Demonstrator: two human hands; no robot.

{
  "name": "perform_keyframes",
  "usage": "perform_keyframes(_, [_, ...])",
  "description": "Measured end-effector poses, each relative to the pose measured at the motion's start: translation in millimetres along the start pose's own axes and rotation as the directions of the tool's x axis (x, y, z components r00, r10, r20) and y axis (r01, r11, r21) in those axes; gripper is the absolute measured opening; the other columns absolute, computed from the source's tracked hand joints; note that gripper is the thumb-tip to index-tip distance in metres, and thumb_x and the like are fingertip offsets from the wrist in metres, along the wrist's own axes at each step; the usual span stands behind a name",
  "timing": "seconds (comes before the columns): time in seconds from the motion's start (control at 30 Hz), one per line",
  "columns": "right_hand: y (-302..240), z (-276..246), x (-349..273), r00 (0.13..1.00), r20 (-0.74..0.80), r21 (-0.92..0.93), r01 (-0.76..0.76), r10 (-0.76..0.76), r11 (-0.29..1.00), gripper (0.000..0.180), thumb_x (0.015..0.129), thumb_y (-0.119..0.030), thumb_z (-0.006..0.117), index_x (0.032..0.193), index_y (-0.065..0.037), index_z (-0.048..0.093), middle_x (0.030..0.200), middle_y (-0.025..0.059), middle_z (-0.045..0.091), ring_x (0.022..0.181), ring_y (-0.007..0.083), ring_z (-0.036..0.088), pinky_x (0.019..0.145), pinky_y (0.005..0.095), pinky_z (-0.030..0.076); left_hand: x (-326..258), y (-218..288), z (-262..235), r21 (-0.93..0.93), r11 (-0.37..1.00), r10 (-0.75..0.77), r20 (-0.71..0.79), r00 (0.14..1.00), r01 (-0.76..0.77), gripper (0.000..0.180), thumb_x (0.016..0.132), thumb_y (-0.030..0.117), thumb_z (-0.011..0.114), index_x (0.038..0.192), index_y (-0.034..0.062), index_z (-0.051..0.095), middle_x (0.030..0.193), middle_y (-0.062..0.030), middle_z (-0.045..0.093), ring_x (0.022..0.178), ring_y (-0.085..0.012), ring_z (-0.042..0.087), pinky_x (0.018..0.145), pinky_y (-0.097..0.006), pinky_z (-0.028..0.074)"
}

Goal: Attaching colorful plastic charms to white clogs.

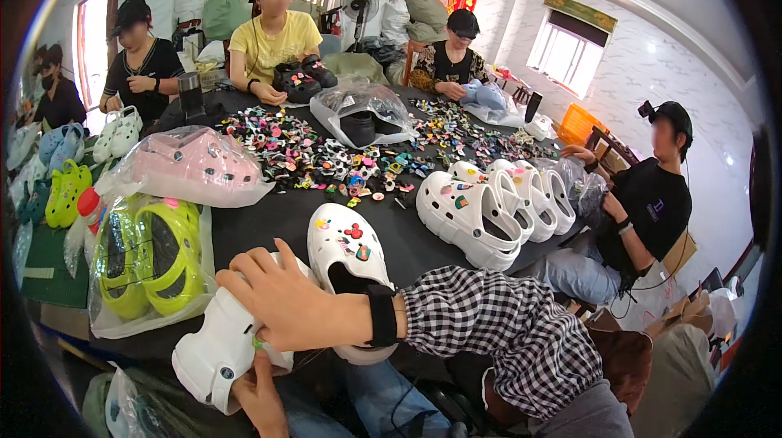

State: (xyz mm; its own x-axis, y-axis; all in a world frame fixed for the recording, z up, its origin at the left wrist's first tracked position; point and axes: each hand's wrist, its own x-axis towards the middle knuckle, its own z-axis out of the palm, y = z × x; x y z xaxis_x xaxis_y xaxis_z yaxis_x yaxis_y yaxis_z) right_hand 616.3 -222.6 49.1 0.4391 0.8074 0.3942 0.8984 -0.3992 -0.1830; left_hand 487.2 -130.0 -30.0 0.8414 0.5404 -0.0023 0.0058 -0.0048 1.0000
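Observation:
A white clog (pixel 213 350) lies tilted between my hands at the table's near edge. My right hand (pixel 297 300), in a checkered sleeve and black wristband, reaches across and grips its top. From below, my left hand (pixel 262 399) holds the clog near its opening, fingers partly hidden by the shoe. A small green charm (pixel 258 342) shows at the fingertips of both hands. Just right of them stands another white clog (pixel 349 234) with several colourful charms on its toe, partly covered by my right wrist.
Loose charms (pixel 326 157) spread over the black table's middle. Bagged lime clogs (pixel 171 259) and bagged pink clogs (pixel 191 165) stand left. A row of decorated white clogs (pixel 472 218) stands right. Co-workers sit around, one holding black clogs (pixel 301 84), another a light blue clog (pixel 486 94).

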Motion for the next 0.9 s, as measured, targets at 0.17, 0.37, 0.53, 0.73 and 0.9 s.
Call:
perform_keyframes(0.17, [-5.6, 2.8, -1.7, 0.999, -0.046, -0.019, 0.015, -0.016, 1.000, 0.076, 0.056, -0.012, 0.075, 0.124, -0.003, 0.043, 0.116, 0.0152, 0.047, 0.116, 0.0335, 0.043, 0.096, 0.0619, 0.032, -3.3, -1.3, -3.0, -0.033, 0.999, -0.021, 0.008, 1.000, 0.021, 0.038, 0.096, 0.025, 0.058, 0.080, -0.0094, 0.062, 0.072, -0.0055, 0.061, 0.065, -0.0131, 0.050, 0.060, -0.028, 0.042])
perform_keyframes(0.37, [-4.3, -0.4, 0.9, 0.999, -0.029, 0.012, 0.022, -0.021, 1.000, 0.074, 0.057, -0.012, 0.073, 0.124, -0.004, 0.044, 0.117, 0.0150, 0.047, 0.117, 0.0332, 0.043, 0.097, 0.0574, 0.031, 4.8, -18.9, -8.6, -0.259, 0.953, -0.131, 0.108, 0.985, 0.155, 0.036, 0.095, 0.008, 0.055, 0.124, -0.0107, 0.047, 0.122, -0.0166, 0.055, 0.108, -0.0194, 0.054, 0.090, -0.033, 0.046])
perform_keyframes(0.53, [3.0, -5.3, -0.4, 0.997, -0.001, 0.018, 0.073, -0.073, 0.997, 0.075, 0.061, -0.014, 0.072, 0.129, -0.005, 0.042, 0.122, 0.0158, 0.046, 0.120, 0.0344, 0.042, 0.100, 0.0519, 0.029, 2.8, -19.8, 2.0, -0.305, 0.952, 0.047, 0.032, 0.998, -0.035, 0.033, 0.097, 0.017, 0.054, 0.119, -0.0083, 0.054, 0.110, -0.0092, 0.060, 0.097, -0.0146, 0.055, 0.085, -0.028, 0.045])
perform_keyframes(0.73, [18.6, -11.8, 3.6, 0.980, 0.037, 0.140, 0.187, -0.194, 0.972, 0.085, 0.060, -0.024, 0.078, 0.132, -0.004, 0.039, 0.126, 0.0166, 0.045, 0.124, 0.0344, 0.039, 0.098, 0.0559, 0.031, -0.3, -5.2, -6.8, -0.331, 0.943, 0.050, 0.101, 0.994, -0.014, 0.035, 0.094, 0.007, 0.056, 0.126, -0.0067, 0.050, 0.122, -0.0106, 0.056, 0.106, -0.0164, 0.055, 0.090, -0.029, 0.046])
perform_keyframes(0.9, [24.3, -25.0, -2.4, 0.986, 0.019, 0.176, 0.160, -0.166, 0.971, 0.075, 0.064, -0.028, 0.079, 0.128, -0.004, 0.047, 0.129, 0.0210, 0.046, 0.122, 0.0376, 0.043, 0.101, 0.0470, 0.035, 0.5, 0.9, -10.8, -0.417, 0.906, 0.006, 0.197, 0.980, 0.078, 0.035, 0.095, 0.012, 0.055, 0.126, -0.0053, 0.051, 0.122, -0.0107, 0.058, 0.109, -0.0171, 0.056, 0.095, -0.032, 0.045])
